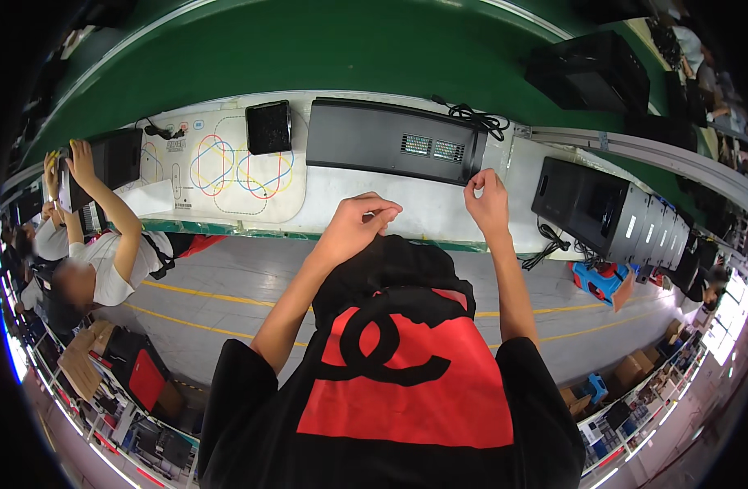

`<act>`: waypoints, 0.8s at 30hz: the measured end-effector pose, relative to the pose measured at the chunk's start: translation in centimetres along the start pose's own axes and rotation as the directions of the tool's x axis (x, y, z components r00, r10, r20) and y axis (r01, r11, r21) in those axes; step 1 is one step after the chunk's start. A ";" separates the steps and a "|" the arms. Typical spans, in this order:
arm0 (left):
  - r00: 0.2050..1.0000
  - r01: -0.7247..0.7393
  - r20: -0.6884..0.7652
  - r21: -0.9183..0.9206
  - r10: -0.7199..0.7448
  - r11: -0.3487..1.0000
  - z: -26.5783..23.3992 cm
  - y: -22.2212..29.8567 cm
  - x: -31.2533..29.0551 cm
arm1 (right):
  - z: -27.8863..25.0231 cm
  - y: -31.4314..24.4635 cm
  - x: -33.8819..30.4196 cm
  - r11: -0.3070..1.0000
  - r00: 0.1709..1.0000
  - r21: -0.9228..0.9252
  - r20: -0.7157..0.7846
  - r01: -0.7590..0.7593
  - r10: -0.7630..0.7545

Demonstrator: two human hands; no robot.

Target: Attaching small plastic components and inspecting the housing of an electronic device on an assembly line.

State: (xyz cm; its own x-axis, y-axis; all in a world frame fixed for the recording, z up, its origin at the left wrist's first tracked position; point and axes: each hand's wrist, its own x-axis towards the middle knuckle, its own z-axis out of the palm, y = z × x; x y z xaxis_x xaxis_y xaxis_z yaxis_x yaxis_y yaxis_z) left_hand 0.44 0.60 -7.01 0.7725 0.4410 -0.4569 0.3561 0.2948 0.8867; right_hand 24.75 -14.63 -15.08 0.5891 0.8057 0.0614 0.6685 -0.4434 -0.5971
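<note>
A long dark grey casing (366, 140) with two slotted vents near its right end lies on the white-topped bench in front of me. My left hand (361, 222) hovers over the bench's near edge, apart from the casing. Its fingers are curled together against the thumb; whether anything is between them is hidden. By the casing's near right corner is my right hand (488, 200), with thumb and forefinger pinched together. I cannot make out what is in that pinch, or whether it touches the casing. A coiled black cable (489, 124) lies at the casing's far right end.
A small black tray (269, 128) sits left of the casing, beside a printed mat (219, 175). More dark casings (582, 204) and a cable (547, 244) stand right. Beyond is a green surface (325, 53) bearing a black box (590, 73). At left, a co-worker (117, 261) handles another casing.
</note>
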 end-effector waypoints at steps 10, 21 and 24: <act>1.000 -0.008 -0.003 -0.521 0.008 0.853 0.0 1.6 -0.3 | 0.6 2.1 2.4 0.858 0.874 0.176 0.157 -0.483 0.460; 0.964 -0.132 0.048 -0.766 0.261 0.629 0.9 6.2 -2.7 | 1.1 3.0 2.5 0.453 0.673 0.535 0.341 -0.713 0.656; 0.953 -0.155 0.046 -0.776 0.299 0.612 1.1 6.3 -2.7 | 0.8 3.0 2.5 0.433 0.643 0.511 0.360 -0.742 0.676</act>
State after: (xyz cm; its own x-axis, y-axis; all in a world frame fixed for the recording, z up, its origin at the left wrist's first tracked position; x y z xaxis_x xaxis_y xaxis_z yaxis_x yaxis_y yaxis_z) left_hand 1.18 0.31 -0.16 0.8669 0.4698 -0.1669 -0.3095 0.7696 0.5584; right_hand 27.85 -13.58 -17.36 0.6671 0.3597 -0.6524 -0.3798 -0.5892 -0.7132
